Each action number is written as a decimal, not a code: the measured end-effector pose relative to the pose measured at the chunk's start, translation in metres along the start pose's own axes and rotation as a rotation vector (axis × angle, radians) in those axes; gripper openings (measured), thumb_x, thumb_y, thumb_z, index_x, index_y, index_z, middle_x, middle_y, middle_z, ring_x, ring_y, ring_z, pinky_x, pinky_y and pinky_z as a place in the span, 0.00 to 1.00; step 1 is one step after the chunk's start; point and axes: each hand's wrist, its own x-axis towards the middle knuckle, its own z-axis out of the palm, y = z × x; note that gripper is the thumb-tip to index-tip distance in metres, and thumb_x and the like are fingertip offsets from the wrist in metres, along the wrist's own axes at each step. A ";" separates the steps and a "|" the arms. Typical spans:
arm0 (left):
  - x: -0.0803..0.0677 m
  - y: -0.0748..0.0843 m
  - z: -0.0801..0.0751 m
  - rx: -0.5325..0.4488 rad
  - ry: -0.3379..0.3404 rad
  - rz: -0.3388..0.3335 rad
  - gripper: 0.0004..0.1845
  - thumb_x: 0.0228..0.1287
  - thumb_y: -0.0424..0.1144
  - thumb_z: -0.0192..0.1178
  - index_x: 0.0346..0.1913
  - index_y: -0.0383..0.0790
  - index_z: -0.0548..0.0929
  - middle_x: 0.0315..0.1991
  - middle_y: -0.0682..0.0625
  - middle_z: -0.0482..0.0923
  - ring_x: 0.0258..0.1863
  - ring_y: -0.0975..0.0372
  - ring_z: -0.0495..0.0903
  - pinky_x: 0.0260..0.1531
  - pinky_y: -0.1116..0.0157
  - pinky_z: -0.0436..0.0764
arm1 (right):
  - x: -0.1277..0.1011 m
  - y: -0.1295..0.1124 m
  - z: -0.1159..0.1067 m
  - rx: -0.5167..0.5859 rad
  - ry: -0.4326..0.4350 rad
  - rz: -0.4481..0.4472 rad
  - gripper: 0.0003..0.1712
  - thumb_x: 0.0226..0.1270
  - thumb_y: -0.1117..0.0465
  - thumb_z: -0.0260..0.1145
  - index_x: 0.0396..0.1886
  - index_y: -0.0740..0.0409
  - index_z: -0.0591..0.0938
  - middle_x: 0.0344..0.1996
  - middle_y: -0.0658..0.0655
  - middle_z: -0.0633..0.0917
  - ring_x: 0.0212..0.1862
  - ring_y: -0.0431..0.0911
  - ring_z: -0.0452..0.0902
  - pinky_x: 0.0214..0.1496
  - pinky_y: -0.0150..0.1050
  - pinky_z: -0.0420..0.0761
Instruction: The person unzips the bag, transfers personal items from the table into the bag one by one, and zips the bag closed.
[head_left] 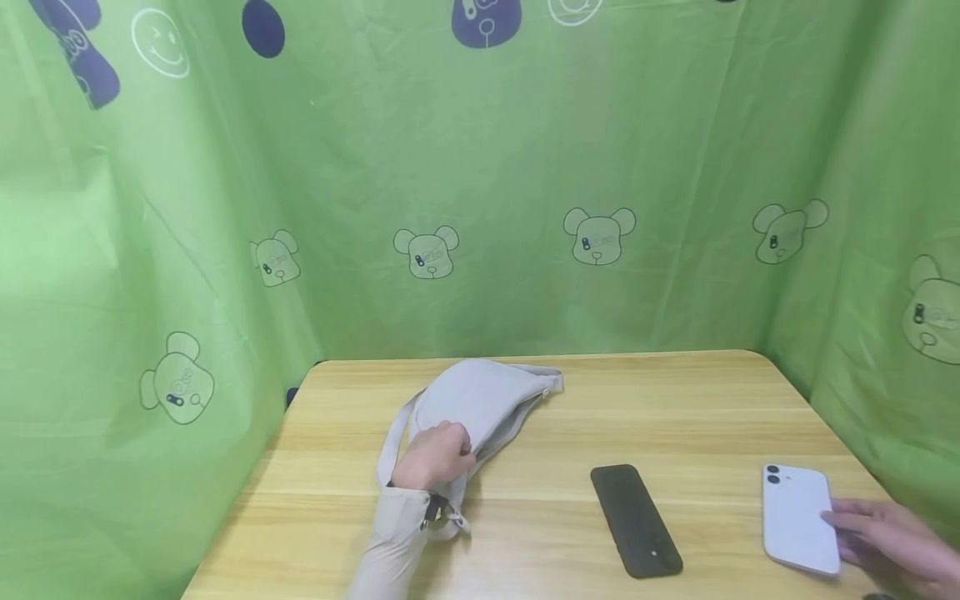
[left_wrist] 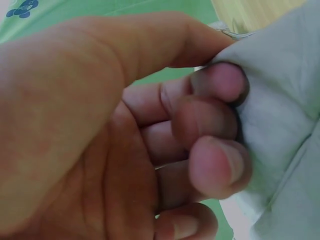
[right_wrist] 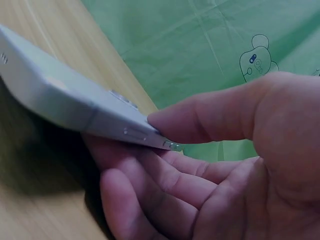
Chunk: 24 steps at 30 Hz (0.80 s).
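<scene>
A light grey sling bag (head_left: 480,396) lies toward the back left of the table, its zip opening parted along the right side. My left hand (head_left: 437,454) pinches the bag's fabric (left_wrist: 280,100) between thumb and index finger, and the other fingers curl beside it. At the right, my right hand (head_left: 885,537) holds a white phone (head_left: 798,521) by its long edge, camera side up. In the right wrist view the thumb lies on top of that phone (right_wrist: 70,97) and the fingers are beneath it. Between the hands a black phone (head_left: 636,521) lies on the table.
The wooden table (head_left: 675,400) has green curtains (head_left: 510,167) with printed bear faces standing around its back and sides. The bag's strap (head_left: 390,446) loops out at its left, and a buckle (head_left: 435,508) sits by my left wrist.
</scene>
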 end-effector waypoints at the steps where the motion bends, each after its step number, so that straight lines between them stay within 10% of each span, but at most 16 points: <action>1: 0.001 0.000 0.000 0.003 0.005 0.003 0.25 0.59 0.35 0.63 0.11 0.52 0.61 0.11 0.61 0.56 0.14 0.67 0.60 0.17 0.69 0.61 | 0.000 0.000 0.001 0.008 0.001 0.002 0.46 0.80 0.57 0.57 0.70 0.92 0.46 0.43 0.47 0.86 0.41 0.33 0.85 0.50 0.36 0.87; 18: 0.002 -0.004 0.001 0.016 0.025 0.002 0.26 0.58 0.36 0.63 0.10 0.53 0.60 0.11 0.61 0.53 0.14 0.67 0.58 0.16 0.68 0.60 | 0.001 -0.012 0.001 0.195 -0.114 -0.105 0.47 0.85 0.56 0.50 0.71 0.90 0.35 0.45 0.39 0.86 0.46 0.30 0.85 0.55 0.35 0.86; 22: 0.002 -0.004 0.001 0.018 0.030 0.002 0.25 0.57 0.36 0.62 0.10 0.53 0.60 0.10 0.61 0.53 0.14 0.67 0.58 0.16 0.68 0.60 | -0.002 -0.019 0.003 0.312 -0.157 -0.156 0.33 0.85 0.59 0.49 0.67 0.89 0.58 0.42 0.39 0.87 0.47 0.34 0.86 0.53 0.35 0.87; 24: 0.002 -0.005 0.001 0.020 0.032 0.004 0.25 0.57 0.36 0.62 0.10 0.53 0.60 0.10 0.61 0.54 0.14 0.67 0.59 0.17 0.68 0.60 | -0.003 -0.023 0.006 0.380 -0.185 -0.192 0.19 0.85 0.61 0.48 0.60 0.71 0.76 0.43 0.41 0.88 0.48 0.36 0.87 0.53 0.35 0.87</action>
